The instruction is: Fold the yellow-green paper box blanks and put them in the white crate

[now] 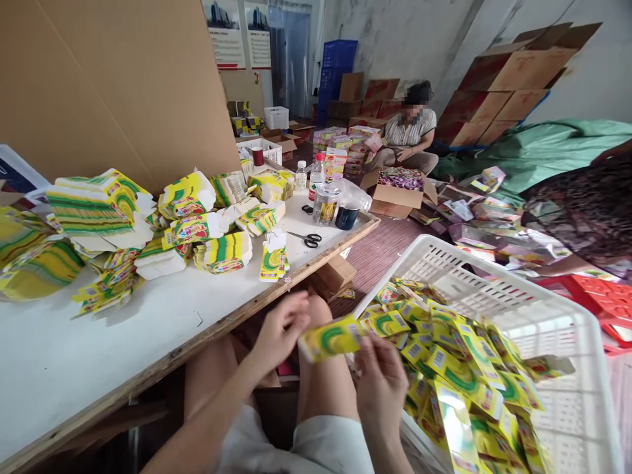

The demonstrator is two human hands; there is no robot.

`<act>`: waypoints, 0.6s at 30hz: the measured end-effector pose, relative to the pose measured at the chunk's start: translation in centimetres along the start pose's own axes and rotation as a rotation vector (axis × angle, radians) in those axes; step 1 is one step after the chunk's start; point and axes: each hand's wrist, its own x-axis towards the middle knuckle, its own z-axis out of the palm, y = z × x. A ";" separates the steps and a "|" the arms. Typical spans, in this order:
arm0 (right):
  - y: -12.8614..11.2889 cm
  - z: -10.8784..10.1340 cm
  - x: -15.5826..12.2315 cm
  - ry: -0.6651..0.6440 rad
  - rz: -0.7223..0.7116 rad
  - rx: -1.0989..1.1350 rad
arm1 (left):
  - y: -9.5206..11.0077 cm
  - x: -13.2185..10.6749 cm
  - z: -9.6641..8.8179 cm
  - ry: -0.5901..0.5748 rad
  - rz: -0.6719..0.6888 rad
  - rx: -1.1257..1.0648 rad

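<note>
Over my knees, my right hand (380, 378) pinches the right end of a small flat yellow-and-green carton (330, 339), which is blurred. My left hand (282, 330) is just off the carton's left end, its fingers loosely curled and apart from the thumb, with nothing visible in them. At my right, a white plastic basket (587, 329) holds a heap of similar yellow cartons (444, 362). On the white table (148, 342) to my left lie stacks of flat cartons (224, 251), and a small pile of them (272, 258) sits near its edge.
Scissors (309, 239), a dark mug (347, 216), a clear jar (326, 203) and a red-capped bottle (317, 176) stand toward the table's far end. A seated person (407, 135) is beyond an open cardboard box (397, 197). Another person's dark sleeve (582, 204) is at right.
</note>
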 end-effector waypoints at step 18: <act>1.0 3.9 -2.5 -0.117 0.279 0.116 | -1.8 -0.9 -2.5 0.168 -0.083 -0.118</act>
